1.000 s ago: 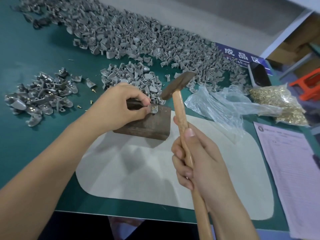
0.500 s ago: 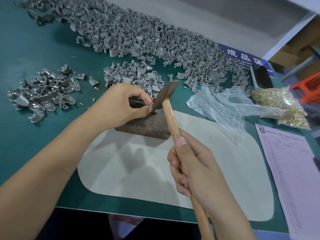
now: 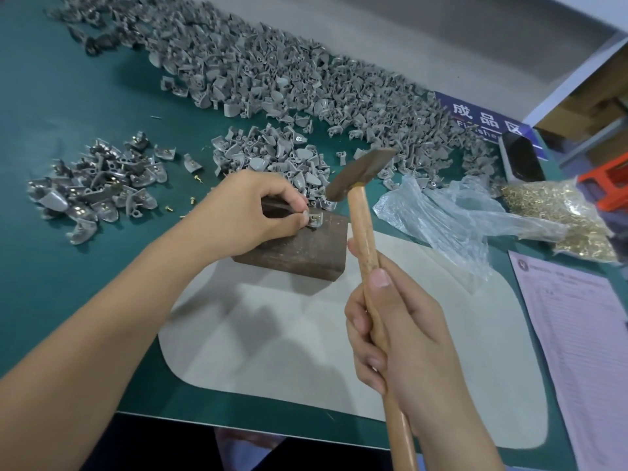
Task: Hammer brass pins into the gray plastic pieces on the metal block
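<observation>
A dark metal block [image 3: 299, 248] sits at the far edge of a pale mat [image 3: 306, 334]. My left hand [image 3: 251, 212] rests on the block and pinches a small gray plastic piece [image 3: 314, 220] with a brass pin in it at the block's far right corner. My right hand [image 3: 404, 338] grips the wooden handle of a hammer [image 3: 362, 171]. Its head is raised just above and to the right of the piece, not touching it.
A long heap of gray plastic pieces [image 3: 272, 73] runs along the back, with a smaller pile [image 3: 272, 154] behind the block. Pieces with pins [image 3: 95, 185] lie at left, loose pins beside them. A plastic bag [image 3: 452, 212], a bag of brass pins [image 3: 560, 215] and a paper form [image 3: 577, 334] lie at right.
Half a second ago the hammer head was down on the piece; now it is lifted up and to the right. My left hand keeps its hold on the piece.
</observation>
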`<state>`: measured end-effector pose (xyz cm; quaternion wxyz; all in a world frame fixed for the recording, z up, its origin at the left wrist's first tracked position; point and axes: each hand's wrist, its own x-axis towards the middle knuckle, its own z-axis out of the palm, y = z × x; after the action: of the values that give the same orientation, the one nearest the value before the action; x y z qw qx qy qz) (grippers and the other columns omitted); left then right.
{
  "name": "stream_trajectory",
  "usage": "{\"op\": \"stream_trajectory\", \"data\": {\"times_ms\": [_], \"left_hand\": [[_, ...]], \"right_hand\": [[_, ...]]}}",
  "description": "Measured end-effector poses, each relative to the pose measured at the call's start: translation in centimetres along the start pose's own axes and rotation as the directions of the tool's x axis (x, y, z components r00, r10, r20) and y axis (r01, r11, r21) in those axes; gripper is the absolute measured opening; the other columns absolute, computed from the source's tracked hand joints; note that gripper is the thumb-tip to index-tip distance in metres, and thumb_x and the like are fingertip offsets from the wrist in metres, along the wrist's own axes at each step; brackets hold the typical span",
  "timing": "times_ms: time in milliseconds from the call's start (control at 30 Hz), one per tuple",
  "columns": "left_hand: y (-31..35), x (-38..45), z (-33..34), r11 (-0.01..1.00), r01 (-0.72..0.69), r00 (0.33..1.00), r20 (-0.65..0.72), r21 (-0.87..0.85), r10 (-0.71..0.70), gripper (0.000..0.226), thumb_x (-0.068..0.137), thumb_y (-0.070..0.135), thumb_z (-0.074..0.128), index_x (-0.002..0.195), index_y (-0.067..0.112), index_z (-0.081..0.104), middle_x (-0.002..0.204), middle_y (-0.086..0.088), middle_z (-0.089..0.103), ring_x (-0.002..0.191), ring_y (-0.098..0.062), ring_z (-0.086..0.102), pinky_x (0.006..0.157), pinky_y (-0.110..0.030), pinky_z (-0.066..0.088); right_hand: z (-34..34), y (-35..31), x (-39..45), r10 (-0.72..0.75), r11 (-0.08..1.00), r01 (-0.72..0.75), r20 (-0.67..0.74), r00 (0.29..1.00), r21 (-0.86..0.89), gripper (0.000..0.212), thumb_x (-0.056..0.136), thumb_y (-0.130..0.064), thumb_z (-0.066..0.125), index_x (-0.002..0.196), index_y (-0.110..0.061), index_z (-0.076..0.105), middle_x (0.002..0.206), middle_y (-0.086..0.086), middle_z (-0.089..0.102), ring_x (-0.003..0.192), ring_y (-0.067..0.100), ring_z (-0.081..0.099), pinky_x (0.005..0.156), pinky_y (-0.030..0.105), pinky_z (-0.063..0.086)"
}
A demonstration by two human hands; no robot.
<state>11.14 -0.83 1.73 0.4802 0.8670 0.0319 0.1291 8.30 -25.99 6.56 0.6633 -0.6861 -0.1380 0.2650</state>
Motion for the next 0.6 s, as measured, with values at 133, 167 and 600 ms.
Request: {"op": "stream_trajectory", "data": {"times_ms": [133, 167, 600], "left_hand": [[0.3, -0.1, 0.0, 1.0, 0.006, 1.0, 0.003, 0.012, -0.006, 0.007, 0.083, 0.029, 0.083, 0.084, 0.03, 0.077, 0.096, 0.018, 0.076, 0.09, 0.003, 0.069, 0.087, -0.019, 0.053], [0.4, -0.2, 0.0, 1.0, 0.006, 1.0, 0.004, 0.011, -0.006, 0.007, 0.084, 0.028, 0.083, 0.084, 0.03, 0.076, 0.096, 0.017, 0.076, 0.09, 0.003, 0.069, 0.087, -0.019, 0.053], [1.0, -0.4, 0.2, 0.989, -0.112, 0.993, -0.018, 0.1, 0.114, 0.007, 0.087, 0.024, 0.08, 0.093, 0.022, 0.076, 0.096, 0.01, 0.072, 0.095, -0.007, 0.066, 0.091, -0.037, 0.052]], "right_hand": [[-0.7, 1.0, 0.9, -0.011, 0.996, -0.002, -0.148, 0.989, -0.09, 0.021, 0.108, -0.033, 0.05, 0.11, -0.03, 0.072, 0.072, 0.0, 0.057, 0.045, 0.012, 0.034, 0.04, 0.022, 0.031], [-1.1, 1.5, 1.4, -0.029, 0.988, -0.004, -0.213, 0.977, -0.153, 0.021, 0.109, -0.028, 0.052, 0.11, -0.033, 0.072, 0.073, 0.002, 0.06, 0.047, 0.014, 0.036, 0.041, 0.024, 0.033], [-1.7, 0.4, 8.3, -0.478, 0.62, 0.264, -0.089, 0.874, -0.739, 0.024, 0.095, -0.022, 0.074, 0.119, -0.024, 0.074, 0.104, -0.003, 0.066, 0.094, 0.014, 0.063, 0.085, 0.036, 0.053]]}}
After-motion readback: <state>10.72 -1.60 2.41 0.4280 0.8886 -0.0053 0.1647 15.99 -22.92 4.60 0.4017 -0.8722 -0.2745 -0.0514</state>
